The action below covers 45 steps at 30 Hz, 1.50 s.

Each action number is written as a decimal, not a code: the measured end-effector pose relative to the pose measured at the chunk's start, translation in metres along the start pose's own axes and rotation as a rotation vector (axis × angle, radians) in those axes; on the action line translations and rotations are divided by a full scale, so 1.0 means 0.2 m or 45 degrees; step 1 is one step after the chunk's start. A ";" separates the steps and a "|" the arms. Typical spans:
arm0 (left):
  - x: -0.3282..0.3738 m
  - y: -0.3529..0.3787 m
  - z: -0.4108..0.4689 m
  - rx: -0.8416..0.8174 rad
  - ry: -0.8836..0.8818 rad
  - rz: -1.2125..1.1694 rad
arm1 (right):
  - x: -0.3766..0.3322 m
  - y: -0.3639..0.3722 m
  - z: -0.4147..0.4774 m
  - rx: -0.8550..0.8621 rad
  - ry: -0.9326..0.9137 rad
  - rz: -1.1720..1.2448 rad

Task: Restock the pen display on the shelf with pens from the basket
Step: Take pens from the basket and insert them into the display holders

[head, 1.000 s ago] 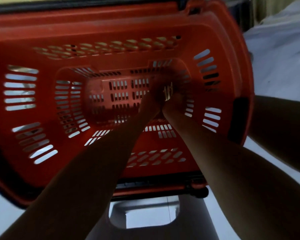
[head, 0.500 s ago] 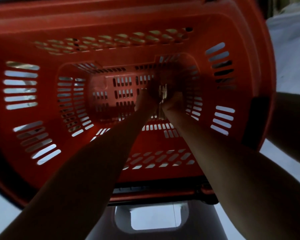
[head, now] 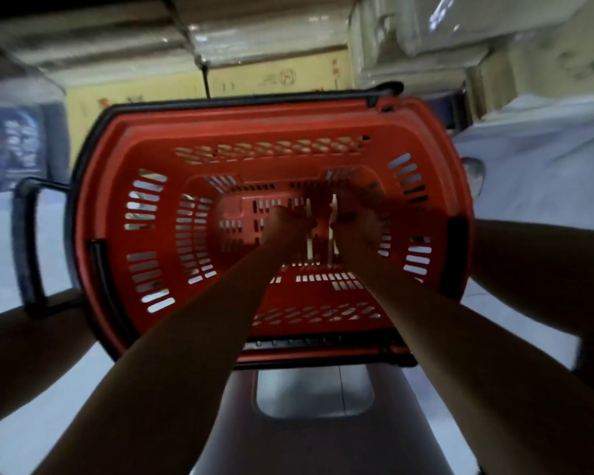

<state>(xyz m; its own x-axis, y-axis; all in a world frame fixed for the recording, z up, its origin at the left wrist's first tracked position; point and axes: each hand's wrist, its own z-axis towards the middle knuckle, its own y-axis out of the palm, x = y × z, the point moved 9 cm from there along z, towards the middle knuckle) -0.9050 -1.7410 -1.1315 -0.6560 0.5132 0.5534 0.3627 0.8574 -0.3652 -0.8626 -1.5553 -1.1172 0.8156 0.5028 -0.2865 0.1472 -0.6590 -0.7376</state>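
Note:
A red slotted plastic basket with a black rim fills the middle of the head view, and I look straight down into it. Both my arms reach to its bottom. My left hand grips a pale pen that stands roughly upright. Close beside it on the right, my right hand grips another pale pen. The two hands are a small gap apart. The image is dim and motion-blurred, so the fingers are hard to make out.
The basket rests on a dark plastic stool with a handle cut-out. A black basket handle hangs out at the left. Shelving and wrapped goods lie beyond the basket. Pale floor spreads to the right.
My head has pulled back, so the basket looks smaller and the shelving beyond shows. My hands, pressed together before, have parted slightly, each holding a pen.

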 end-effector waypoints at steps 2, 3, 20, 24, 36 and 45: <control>0.08 -0.07 -0.07 0.002 0.035 -0.024 | -0.07 -0.11 -0.07 0.053 -0.064 0.067; 0.13 -0.12 -0.12 0.021 0.074 0.010 | -0.10 -0.16 -0.12 0.072 -0.126 0.095; 0.52 -0.80 -1.00 0.116 0.316 -0.362 | -0.47 -1.06 -0.91 0.224 -0.601 0.674; 0.60 -0.89 -1.23 0.052 0.416 -0.619 | -0.54 -1.14 -1.12 0.114 -0.659 0.837; 0.49 -0.86 -1.47 -0.152 0.553 -1.010 | -0.48 -1.13 -1.38 -0.269 -0.709 1.288; 0.46 -0.64 -1.43 -0.092 0.382 -0.996 | -0.39 -0.90 -1.35 -0.150 -0.610 1.081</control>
<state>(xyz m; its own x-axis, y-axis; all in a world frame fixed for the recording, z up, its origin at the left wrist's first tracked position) -0.8233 -1.7931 -0.8199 -0.5356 -0.2505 0.8065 -0.0751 0.9653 0.2500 -0.8018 -1.6258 -0.7970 0.3669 -0.0077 -0.9302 -0.3070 -0.9449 -0.1133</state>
